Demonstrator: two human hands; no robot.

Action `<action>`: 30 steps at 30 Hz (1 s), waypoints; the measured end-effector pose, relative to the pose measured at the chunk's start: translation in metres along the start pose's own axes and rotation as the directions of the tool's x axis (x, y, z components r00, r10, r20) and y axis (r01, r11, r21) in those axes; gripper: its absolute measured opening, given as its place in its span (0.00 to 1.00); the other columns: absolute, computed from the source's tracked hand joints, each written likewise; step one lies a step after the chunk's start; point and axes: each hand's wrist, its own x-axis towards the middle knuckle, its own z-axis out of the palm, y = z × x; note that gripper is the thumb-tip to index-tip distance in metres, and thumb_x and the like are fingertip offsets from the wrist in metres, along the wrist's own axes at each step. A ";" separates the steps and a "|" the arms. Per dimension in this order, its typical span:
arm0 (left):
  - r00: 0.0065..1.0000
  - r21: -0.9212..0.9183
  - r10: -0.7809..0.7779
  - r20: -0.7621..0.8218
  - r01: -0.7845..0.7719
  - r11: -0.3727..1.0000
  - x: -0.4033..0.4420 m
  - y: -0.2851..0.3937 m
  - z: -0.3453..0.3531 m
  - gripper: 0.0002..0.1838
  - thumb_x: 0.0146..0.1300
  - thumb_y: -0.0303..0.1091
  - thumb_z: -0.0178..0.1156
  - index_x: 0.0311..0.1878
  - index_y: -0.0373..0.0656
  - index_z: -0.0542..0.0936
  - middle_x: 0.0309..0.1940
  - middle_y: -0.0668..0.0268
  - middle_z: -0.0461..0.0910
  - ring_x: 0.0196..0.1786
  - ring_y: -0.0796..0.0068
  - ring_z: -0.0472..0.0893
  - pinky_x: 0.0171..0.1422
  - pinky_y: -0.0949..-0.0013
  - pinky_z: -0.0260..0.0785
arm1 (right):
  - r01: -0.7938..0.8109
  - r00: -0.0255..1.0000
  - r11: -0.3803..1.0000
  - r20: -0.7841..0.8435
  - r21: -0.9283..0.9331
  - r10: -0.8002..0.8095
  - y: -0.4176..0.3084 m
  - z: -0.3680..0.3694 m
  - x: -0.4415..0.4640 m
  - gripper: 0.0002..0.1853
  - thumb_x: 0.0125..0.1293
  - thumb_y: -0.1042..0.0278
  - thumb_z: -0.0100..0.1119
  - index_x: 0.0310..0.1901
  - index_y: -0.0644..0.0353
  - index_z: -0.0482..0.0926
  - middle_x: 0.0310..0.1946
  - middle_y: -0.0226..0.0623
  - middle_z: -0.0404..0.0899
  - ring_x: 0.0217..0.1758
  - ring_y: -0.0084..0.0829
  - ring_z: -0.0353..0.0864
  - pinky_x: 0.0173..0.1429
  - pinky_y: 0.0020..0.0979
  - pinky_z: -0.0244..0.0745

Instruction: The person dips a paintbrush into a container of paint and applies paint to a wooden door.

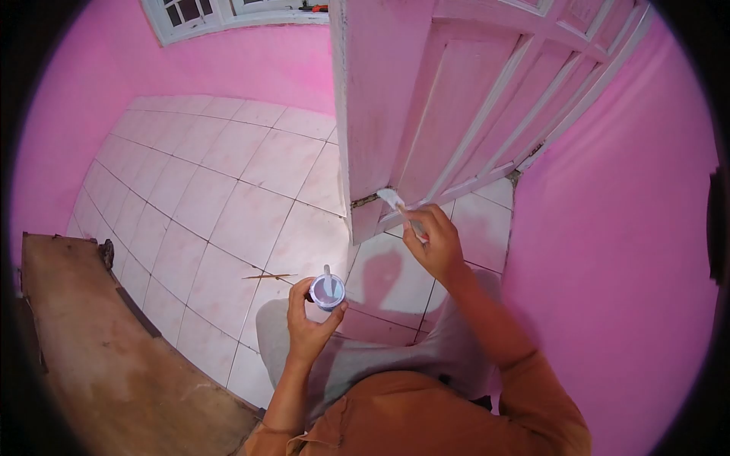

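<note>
My left hand (310, 328) grips a small open can (328, 302) from below and the sides, above my lap. Pale paint coats its inside, and a light stick-like piece (327, 270) shows at its far rim. Pinched in my right hand (436, 245) is a small paintbrush (400, 206) with a white-coated head. The head is at the lower part of the door (449, 114), beside a dark, rough gap (365, 200) in the wood. Whether it touches the door I cannot tell. The door has raised panels in worn pink and white.
Pale tiles (190, 197) cover the floor, with thin brown sticks (270, 276) lying on them. A brown wooden piece (114, 342) stands at the lower left. A pink wall (608, 266) rises close on my right. An orange-black tool (313, 8) rests by the window (220, 15).
</note>
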 end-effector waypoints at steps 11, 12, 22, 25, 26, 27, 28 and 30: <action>1.000 0.022 0.025 -0.018 -0.025 0.999 0.001 -0.004 0.005 0.35 0.53 0.33 0.83 0.63 0.38 0.76 0.58 0.58 0.78 0.56 0.63 0.79 0.60 0.63 0.73 | 0.211 0.937 0.978 -0.285 -0.003 -0.203 -0.052 -0.048 0.060 0.11 0.65 0.76 0.71 0.48 0.60 0.84 0.42 0.40 0.81 0.37 0.38 0.85 0.36 0.36 0.81; 0.999 0.020 0.035 -0.022 -0.035 0.999 0.003 -0.006 0.005 0.35 0.53 0.33 0.83 0.63 0.38 0.76 0.58 0.58 0.78 0.57 0.62 0.79 0.60 0.63 0.73 | 0.228 0.945 0.973 -0.250 0.036 -0.212 -0.051 -0.048 0.054 0.11 0.64 0.76 0.71 0.48 0.59 0.84 0.41 0.40 0.80 0.36 0.37 0.84 0.36 0.37 0.80; 0.997 0.068 0.044 -0.068 -0.039 0.997 0.007 -0.047 0.012 0.35 0.54 0.33 0.82 0.63 0.38 0.76 0.58 0.56 0.78 0.57 0.59 0.78 0.60 0.62 0.74 | 0.029 0.996 0.999 -0.089 0.046 -0.025 -0.059 -0.025 0.076 0.13 0.67 0.74 0.71 0.52 0.58 0.84 0.44 0.38 0.80 0.34 0.35 0.83 0.37 0.35 0.80; 0.996 0.095 0.050 -0.074 -0.043 0.995 0.001 -0.060 0.016 0.34 0.54 0.32 0.82 0.62 0.39 0.76 0.56 0.60 0.78 0.57 0.65 0.79 0.64 0.64 0.72 | 0.257 0.925 0.965 -0.275 -0.057 -0.263 -0.069 -0.042 0.085 0.15 0.66 0.75 0.72 0.54 0.59 0.83 0.45 0.39 0.80 0.38 0.36 0.84 0.40 0.35 0.81; 0.996 0.091 0.049 -0.075 -0.042 0.995 -0.001 -0.064 0.018 0.34 0.54 0.32 0.82 0.62 0.39 0.76 0.56 0.60 0.78 0.57 0.65 0.79 0.64 0.64 0.72 | 0.258 0.925 0.964 -0.273 -0.060 -0.264 -0.068 -0.042 0.082 0.15 0.66 0.75 0.72 0.54 0.59 0.83 0.45 0.39 0.80 0.38 0.36 0.84 0.40 0.35 0.81; 0.997 0.088 0.044 -0.071 -0.038 0.995 -0.003 -0.069 0.019 0.35 0.53 0.33 0.82 0.63 0.38 0.76 0.57 0.57 0.78 0.58 0.61 0.79 0.62 0.62 0.73 | 0.299 0.895 0.952 -0.324 -0.070 -0.305 -0.066 -0.041 0.077 0.17 0.65 0.76 0.73 0.55 0.60 0.83 0.45 0.40 0.80 0.40 0.38 0.84 0.41 0.36 0.81; 0.997 0.086 0.038 -0.066 -0.032 0.996 -0.006 -0.072 0.020 0.36 0.53 0.34 0.82 0.63 0.38 0.76 0.58 0.55 0.78 0.59 0.56 0.78 0.60 0.60 0.74 | 0.338 0.862 0.938 -0.373 -0.080 -0.342 -0.063 -0.038 0.073 0.18 0.64 0.77 0.73 0.55 0.62 0.82 0.45 0.40 0.80 0.41 0.40 0.84 0.43 0.36 0.81; 0.998 0.088 0.035 -0.061 -0.030 0.996 -0.009 -0.077 0.022 0.36 0.53 0.34 0.82 0.63 0.38 0.76 0.59 0.55 0.78 0.59 0.56 0.78 0.60 0.60 0.74 | 0.368 0.869 0.924 -0.313 -0.108 -0.383 -0.049 -0.022 0.063 0.19 0.63 0.78 0.74 0.56 0.62 0.82 0.46 0.41 0.80 0.43 0.41 0.84 0.44 0.37 0.81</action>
